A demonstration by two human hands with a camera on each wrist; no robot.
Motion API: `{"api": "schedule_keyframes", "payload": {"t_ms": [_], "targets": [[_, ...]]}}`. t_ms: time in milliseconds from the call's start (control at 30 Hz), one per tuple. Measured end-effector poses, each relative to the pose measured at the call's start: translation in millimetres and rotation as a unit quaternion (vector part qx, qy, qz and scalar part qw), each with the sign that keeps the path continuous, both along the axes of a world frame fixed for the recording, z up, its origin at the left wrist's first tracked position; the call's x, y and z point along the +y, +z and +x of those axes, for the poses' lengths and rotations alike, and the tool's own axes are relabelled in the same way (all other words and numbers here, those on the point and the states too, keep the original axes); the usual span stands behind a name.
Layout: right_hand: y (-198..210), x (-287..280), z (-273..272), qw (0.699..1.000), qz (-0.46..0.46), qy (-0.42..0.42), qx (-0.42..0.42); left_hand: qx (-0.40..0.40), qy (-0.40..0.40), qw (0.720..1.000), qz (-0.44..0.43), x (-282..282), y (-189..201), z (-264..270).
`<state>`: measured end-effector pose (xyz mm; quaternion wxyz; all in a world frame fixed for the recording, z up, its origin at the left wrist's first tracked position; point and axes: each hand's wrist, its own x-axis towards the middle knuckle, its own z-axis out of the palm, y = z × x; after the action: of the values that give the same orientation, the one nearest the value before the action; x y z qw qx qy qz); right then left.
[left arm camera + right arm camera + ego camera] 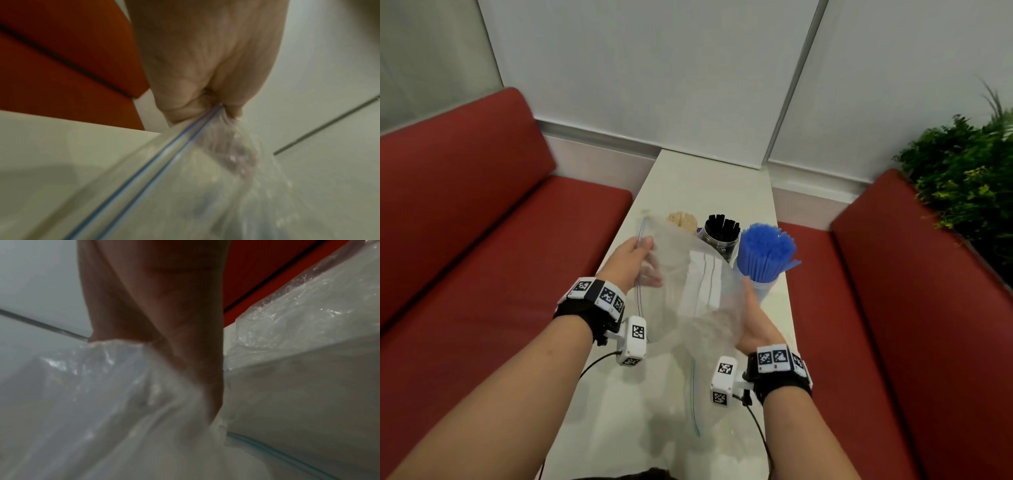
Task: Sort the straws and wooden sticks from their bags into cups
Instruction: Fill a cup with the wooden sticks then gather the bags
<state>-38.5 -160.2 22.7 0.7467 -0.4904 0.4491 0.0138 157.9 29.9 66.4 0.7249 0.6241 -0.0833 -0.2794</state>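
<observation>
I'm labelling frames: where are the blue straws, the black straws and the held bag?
blue straws [768, 247], head view, top of bundle.
black straws [722, 226], head view, upper ends.
held bag [688, 274], head view, clear middle panel.

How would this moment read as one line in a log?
both hands hold empty clear bag above table | left hand pinches zip edge | right hand grips bag | blue straws in cup

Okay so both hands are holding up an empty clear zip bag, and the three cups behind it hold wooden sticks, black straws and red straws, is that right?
Not quite: the head view shows blue straws, not red. The rest holds: both hands, left hand and right hand, hold the empty clear zip bag, with wooden sticks and black straws in cups behind.
</observation>
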Motion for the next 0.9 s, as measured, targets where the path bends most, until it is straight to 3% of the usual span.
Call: {"api": "schedule_keyframes", "payload": {"t_ms": [33,100,200,267,300,367,433,500,567,633,700,833,900], "targets": [[-2,8,3,0.998,0.053,0.024,-0.029,-0.016,0.017,1.000,-0.012,-3,3,-3],[4,23,13,0.988,0.108,-0.025,-0.104,-0.021,-0.014,0.999,-0.026,-2,1,-7],[7,31,22,0.989,0.046,-0.109,-0.087,-0.001,-0.173,0.981,0.089,9,-18,-18],[2,31,19,0.991,0.018,-0.103,-0.087,-0.021,-0.241,0.957,0.159,14,-35,-26],[2,31,16,0.991,0.005,-0.099,-0.088,-0.024,-0.218,0.961,0.168,14,-39,-29],[-3,26,9,0.989,-0.056,-0.111,-0.074,-0.003,-0.092,0.987,0.133,18,-37,-28],[-11,21,0,0.979,-0.142,-0.140,-0.048,-0.066,0.020,0.986,0.152,24,-24,-19],[-18,16,-7,0.963,-0.211,-0.164,-0.020,-0.177,0.048,0.963,0.200,29,-5,-13],[-21,14,-10,0.954,-0.242,-0.174,0.013,-0.254,0.068,0.946,0.191,23,12,-14],[-22,14,-12,0.955,-0.235,-0.179,0.030,-0.293,0.092,0.935,0.176,11,24,-17],[-24,9,-19,0.961,-0.210,-0.182,0.006,-0.323,0.088,0.915,0.226,6,29,-16],[-22,-2,-34,0.974,-0.078,-0.174,-0.124,-0.302,-0.070,0.830,0.464,8,24,-9],[-14,-2,-34,0.970,0.016,-0.147,-0.192,-0.336,-0.126,0.778,0.516,-1,18,-18]]}}
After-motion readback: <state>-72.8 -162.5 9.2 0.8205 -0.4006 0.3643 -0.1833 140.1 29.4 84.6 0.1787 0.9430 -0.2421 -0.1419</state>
